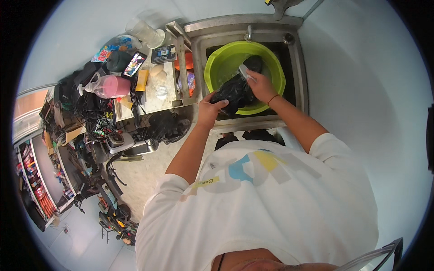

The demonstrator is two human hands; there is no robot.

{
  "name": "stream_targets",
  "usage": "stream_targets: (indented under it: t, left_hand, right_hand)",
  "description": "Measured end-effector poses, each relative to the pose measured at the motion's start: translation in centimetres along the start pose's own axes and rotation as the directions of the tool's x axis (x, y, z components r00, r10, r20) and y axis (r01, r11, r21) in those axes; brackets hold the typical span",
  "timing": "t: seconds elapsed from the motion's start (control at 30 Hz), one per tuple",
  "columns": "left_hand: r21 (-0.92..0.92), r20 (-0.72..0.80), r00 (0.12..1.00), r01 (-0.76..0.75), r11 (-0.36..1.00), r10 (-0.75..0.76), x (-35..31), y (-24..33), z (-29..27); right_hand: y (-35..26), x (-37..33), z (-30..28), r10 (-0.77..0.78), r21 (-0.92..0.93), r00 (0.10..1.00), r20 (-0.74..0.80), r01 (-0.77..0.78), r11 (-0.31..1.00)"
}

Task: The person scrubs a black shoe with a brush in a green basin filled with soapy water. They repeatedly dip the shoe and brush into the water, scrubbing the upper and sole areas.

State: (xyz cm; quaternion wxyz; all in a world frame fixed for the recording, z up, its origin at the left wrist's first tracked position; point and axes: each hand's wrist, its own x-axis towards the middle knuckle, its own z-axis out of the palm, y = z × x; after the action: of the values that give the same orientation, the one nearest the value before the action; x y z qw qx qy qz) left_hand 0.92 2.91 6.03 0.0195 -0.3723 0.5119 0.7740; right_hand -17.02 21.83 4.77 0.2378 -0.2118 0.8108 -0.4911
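Note:
A lime-green basin [212,72] with water in it sits in the metal sink. Across the basin lies a dark, wet-looking black item [233,92]; I cannot tell whether it is a shoe or bunched cloth. My left hand [210,109] grips its near left end over the basin's rim, thumb on top. In my right hand [262,86] is a slim pale brush-like tool [244,71], with its far end over the black item. The tool's underside is hidden by the hand and the black item.
A tap [248,34] stands behind the basin on the sink's metal edge [217,29]. To the left, a cluttered table holds a pink pump bottle [110,86], a lit phone [134,64] and a yellow box [142,80]. A pale wall [361,77] rises on the right.

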Motion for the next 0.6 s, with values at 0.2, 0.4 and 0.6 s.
stream_targets:
  t: [0.2, 0.4, 0.6]
  left_hand:
    - [0.021, -0.062, 0.998, -0.01, 1.0, 0.011, -1.0, 0.7, -0.1]
    - [-0.093, -0.04, 0.999, -0.023, 0.995, 0.019, -0.6, 0.1, -0.3]
    - [-0.103, -0.06, 0.998, 0.012, 0.995, -0.018, -0.5, 0.8, 0.2]
  right_hand:
    - [-1.9, -2.3, 2.5, -0.097, 0.069, 0.992, 0.077, 0.092, 0.993]
    - [-5.2, -5.9, 4.9, -0.303, 0.113, 0.945, 0.123, 0.29, 0.95]
    - [-1.8, -3.1, 3.2, -0.193, 0.039, 0.98, -0.051, 0.196, 0.98]
